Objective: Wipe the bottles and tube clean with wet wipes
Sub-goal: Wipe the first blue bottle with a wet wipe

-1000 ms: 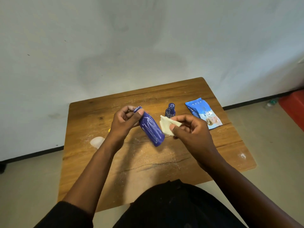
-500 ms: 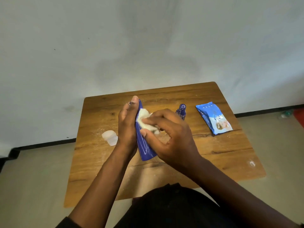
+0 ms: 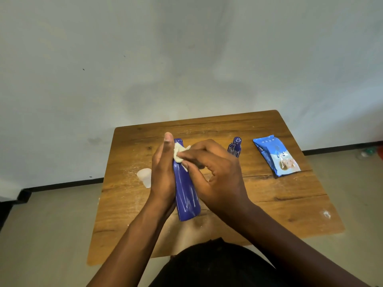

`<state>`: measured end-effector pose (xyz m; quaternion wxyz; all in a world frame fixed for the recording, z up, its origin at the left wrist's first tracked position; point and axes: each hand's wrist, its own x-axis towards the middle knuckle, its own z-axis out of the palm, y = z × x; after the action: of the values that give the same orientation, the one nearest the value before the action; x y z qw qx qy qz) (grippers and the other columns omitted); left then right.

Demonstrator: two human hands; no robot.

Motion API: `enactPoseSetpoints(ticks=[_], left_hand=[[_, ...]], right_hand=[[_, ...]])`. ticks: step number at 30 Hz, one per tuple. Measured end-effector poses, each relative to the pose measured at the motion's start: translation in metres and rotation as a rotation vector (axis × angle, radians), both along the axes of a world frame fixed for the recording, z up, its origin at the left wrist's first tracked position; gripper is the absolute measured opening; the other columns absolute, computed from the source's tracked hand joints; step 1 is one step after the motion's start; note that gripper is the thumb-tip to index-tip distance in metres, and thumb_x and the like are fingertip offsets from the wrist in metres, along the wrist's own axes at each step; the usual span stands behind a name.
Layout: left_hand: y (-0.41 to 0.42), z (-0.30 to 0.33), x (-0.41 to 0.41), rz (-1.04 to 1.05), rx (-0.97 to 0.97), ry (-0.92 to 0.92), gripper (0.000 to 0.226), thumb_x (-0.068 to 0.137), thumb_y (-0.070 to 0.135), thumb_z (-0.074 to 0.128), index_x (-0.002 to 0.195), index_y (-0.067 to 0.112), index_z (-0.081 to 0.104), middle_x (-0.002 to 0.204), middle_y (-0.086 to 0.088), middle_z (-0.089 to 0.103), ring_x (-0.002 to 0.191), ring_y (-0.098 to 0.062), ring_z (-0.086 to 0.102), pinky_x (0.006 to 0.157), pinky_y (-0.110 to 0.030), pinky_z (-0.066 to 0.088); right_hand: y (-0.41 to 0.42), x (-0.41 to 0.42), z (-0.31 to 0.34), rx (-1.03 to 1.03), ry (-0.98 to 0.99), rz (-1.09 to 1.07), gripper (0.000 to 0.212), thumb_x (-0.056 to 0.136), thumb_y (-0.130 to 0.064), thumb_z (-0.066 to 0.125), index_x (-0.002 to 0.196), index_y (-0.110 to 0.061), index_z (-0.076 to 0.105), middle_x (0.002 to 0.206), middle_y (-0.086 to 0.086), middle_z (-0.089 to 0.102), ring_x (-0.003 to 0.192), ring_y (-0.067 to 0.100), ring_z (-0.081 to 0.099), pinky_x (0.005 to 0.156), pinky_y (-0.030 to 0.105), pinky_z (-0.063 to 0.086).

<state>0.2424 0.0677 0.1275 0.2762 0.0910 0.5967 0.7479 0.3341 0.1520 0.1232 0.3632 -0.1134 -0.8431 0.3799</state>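
My left hand [image 3: 162,170] holds a dark blue bottle [image 3: 186,193] along its left side, above the wooden table [image 3: 279,199]. The bottle's cap end points away from me and its base points toward me. My right hand [image 3: 215,175] pinches a crumpled white wet wipe [image 3: 178,153] and presses it against the upper part of the bottle. A smaller dark blue bottle [image 3: 234,147] stands on the table behind my right hand. A blue wet-wipe pack [image 3: 275,155] lies at the right.
A translucent white cap-like object [image 3: 145,177] lies on the table's left side. White powdery specks dust the tabletop. A grey wall rises just behind the table. A red item [image 3: 380,152] sits on the floor at the far right edge.
My right hand brought the wipe from beside the bottle onto it and now rubs near the cap end. The bottle turned from a slant to nearly lengthwise in my left hand.
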Motion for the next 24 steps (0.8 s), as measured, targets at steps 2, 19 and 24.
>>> enactPoseSetpoints(ticks=[2, 19, 24], left_hand=[[-0.003, 0.004, -0.008, 0.026, 0.004, -0.005, 0.051, 0.095, 0.062, 0.054, 0.099, 0.011, 0.054, 0.073, -0.008, 0.057, 0.064, -0.019, 0.057, 0.062, -0.033, 0.048], [-0.014, 0.016, -0.020, -0.033, 0.128, -0.105, 0.066, 0.087, 0.065, 0.066, 0.117, 0.007, 0.058, 0.078, -0.007, 0.054, 0.065, -0.018, 0.056, 0.061, -0.031, 0.050], [-0.014, 0.017, -0.018, -0.030, 0.112, -0.083, 0.073, 0.084, 0.069, 0.065, 0.113, 0.003, 0.055, 0.076, -0.013, 0.061, 0.063, -0.022, 0.059, 0.062, -0.034, 0.051]], right_hand=[[-0.007, 0.005, 0.002, 0.017, -0.023, 0.051, 0.021, 0.093, -0.012, 0.075, 0.114, -0.010, 0.078, 0.109, 0.001, 0.072, 0.102, 0.008, 0.065, 0.084, 0.017, 0.054], [-0.013, 0.003, 0.015, -0.015, -0.022, 0.154, 0.021, 0.091, -0.006, 0.077, 0.111, -0.012, 0.080, 0.107, 0.000, 0.069, 0.100, 0.010, 0.064, 0.081, 0.020, 0.054], [-0.016, 0.018, 0.008, 0.098, -0.047, 0.255, 0.017, 0.092, -0.010, 0.073, 0.106, -0.012, 0.081, 0.103, 0.001, 0.069, 0.095, 0.012, 0.064, 0.076, 0.031, 0.053]])
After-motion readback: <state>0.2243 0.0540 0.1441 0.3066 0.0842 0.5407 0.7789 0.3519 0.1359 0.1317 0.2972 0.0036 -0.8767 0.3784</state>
